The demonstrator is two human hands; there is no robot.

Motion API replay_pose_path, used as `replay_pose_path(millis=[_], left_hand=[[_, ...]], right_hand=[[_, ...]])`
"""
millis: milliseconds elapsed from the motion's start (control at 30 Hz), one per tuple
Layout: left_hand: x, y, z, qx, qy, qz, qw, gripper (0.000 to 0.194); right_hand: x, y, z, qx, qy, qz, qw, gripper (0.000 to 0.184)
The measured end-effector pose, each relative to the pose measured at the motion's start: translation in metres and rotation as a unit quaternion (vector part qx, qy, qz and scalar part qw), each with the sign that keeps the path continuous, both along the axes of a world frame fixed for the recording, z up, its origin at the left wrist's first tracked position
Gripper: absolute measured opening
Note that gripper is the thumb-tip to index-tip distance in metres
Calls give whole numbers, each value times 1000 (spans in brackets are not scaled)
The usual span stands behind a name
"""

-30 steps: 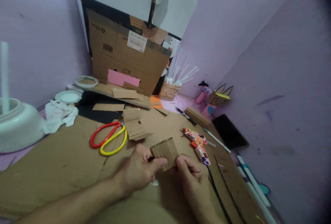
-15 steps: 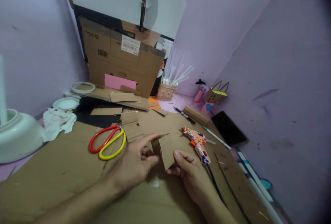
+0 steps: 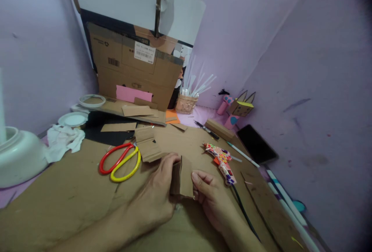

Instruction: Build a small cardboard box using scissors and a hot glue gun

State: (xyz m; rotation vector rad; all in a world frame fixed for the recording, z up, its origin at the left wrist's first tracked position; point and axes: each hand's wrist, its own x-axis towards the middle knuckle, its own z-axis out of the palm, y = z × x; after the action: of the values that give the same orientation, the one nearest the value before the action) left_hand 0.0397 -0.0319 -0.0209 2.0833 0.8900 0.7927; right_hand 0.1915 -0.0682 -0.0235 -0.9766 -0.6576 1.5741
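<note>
A small folded piece of brown cardboard (image 3: 182, 177) stands on edge on the big cardboard sheet (image 3: 72, 194) between both my hands. My left hand (image 3: 158, 195) presses its fingers against the piece's left face. My right hand (image 3: 209, 199) pinches its right edge with thumb and fingers. Red and yellow scissors (image 3: 119, 161) lie to the left of my hands. A glue gun (image 3: 222, 161) covered in coloured patches lies to the right, its black cord running toward me.
Cardboard offcuts (image 3: 147, 145) lie behind the hands. A large cardboard box (image 3: 133, 69) leans on the back wall, with a basket of white sticks (image 3: 187, 102). A white bowl (image 3: 17, 155), white cloth (image 3: 62, 139) and lids sit left; a black phone (image 3: 255, 143) right.
The cardboard piece was held flat and open half a second ago; now it is folded and stands on edge, with both hands closed in on it.
</note>
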Motion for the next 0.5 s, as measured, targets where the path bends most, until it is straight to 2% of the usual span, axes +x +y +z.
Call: replay_pose_path(millis=[167,300,400,500], left_hand=[[-4,3,7,-51,12,-21,998,75],[-10,6,14,-85,-35,-65,994,72],[-14,6,17,-103,-82,-102,986,69],[-13,5,15,-117,-89,-108,983,70]], right_hand=[[5,0,0,-10,8,19,1000,34],[6,0,0,-35,27,27,999,28],[6,-1,0,-29,25,-5,999,28],[4,-2,1,11,-9,-43,999,26]])
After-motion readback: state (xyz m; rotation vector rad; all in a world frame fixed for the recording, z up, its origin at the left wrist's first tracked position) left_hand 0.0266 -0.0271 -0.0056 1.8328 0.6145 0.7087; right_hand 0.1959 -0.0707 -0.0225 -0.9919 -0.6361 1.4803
